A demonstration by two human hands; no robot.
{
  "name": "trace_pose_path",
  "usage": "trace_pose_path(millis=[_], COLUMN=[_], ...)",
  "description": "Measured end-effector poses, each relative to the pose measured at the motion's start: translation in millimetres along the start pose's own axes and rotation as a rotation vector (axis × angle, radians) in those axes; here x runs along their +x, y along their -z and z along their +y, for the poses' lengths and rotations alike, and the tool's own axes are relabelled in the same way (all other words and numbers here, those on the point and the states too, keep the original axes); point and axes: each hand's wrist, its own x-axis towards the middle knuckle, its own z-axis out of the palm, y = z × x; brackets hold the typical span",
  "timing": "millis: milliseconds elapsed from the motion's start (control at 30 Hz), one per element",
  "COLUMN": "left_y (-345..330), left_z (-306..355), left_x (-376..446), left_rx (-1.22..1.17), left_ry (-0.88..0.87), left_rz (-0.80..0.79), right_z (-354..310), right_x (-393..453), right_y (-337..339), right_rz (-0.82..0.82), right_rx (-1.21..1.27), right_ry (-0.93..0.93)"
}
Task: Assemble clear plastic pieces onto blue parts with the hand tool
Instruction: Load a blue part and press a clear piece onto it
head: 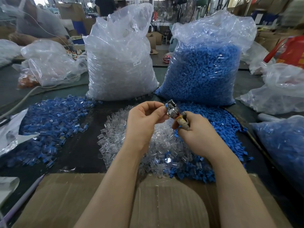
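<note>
A: Left side of worktop [79, 145], dark mat: heap of assembled pieces [54, 119], blue with clear sleeves, spread toward the left edge. Crumpled bag [9, 134] overlaps it.

B: Centre?

A: Loose clear plastic pieces [115, 129], small tubular, piled under the hands. Left hand [144, 122] raised above them, thumb and forefinger pinching a small blue part [166, 105] at the tool's head. Right hand [197, 134] curled round the taped handle of the hand tool [174, 111], metal head up.

B: Right?

A: Loose blue parts [218, 119] spill toward the right edge. Behind, two tall bags upright: clear stock [120, 63], blue stock [205, 68], touching at the base.

B: Near edge?

A: Cardboard box flaps [82, 195] along it, under the forearms. Bare mat shows between the left heap and the clear pile. Another worker [37, 25] sits at the far left.
</note>
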Motion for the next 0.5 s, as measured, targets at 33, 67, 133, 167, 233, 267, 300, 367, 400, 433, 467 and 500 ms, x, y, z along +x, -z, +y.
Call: trace_pose_path(millis=[33, 67, 133, 167, 233, 267, 300, 367, 400, 433, 467, 500], left_y=[0, 2, 7, 13, 31, 43, 55, 82, 95, 105, 115, 121], left_z=[1, 2, 5, 6, 8, 9, 10, 9, 7, 4, -1, -4], left_x=[0, 0, 1, 3, 8, 10, 13, 17, 17, 18, 17, 17], left_rx=[-0.002, -0.008, -0.052, -0.098, -0.249, -0.348, -0.437, -0.541, -0.564, -0.578, -0.579, -0.598], left_ry=[0.012, 0.027, 0.07, 0.102, 0.183, 0.224, 0.259, 0.309, 0.323, 0.331, 0.338, 0.34], left_rz=[0.002, 0.008, 0.065, 0.132, 0.345, 0.46, 0.575, 0.755, 0.809, 0.842, 0.854, 0.868], right_z=[0, -1, 0, 1, 6, 9, 13, 20, 23, 26, 28, 29], right_x=[0, 1, 1, 2, 3, 4, 5, 6, 6, 6, 6, 6], right_y=[0, -1, -1, -1, 0, 1, 2, 4, 4, 5, 5, 5], right_rz=[0.0, 0.004, 0.026, 0.044, 0.094, 0.12, 0.142, 0.171, 0.181, 0.189, 0.192, 0.194], right_rx=[-0.01, -0.028, -0.083, -0.108, -0.154, -0.188, -0.231, -0.31, -0.339, -0.368, -0.393, -0.412], right_ry=[0.004, 0.008, 0.004, -0.01, -0.069, -0.109, -0.149, -0.219, -0.252, -0.282, -0.31, -0.336])
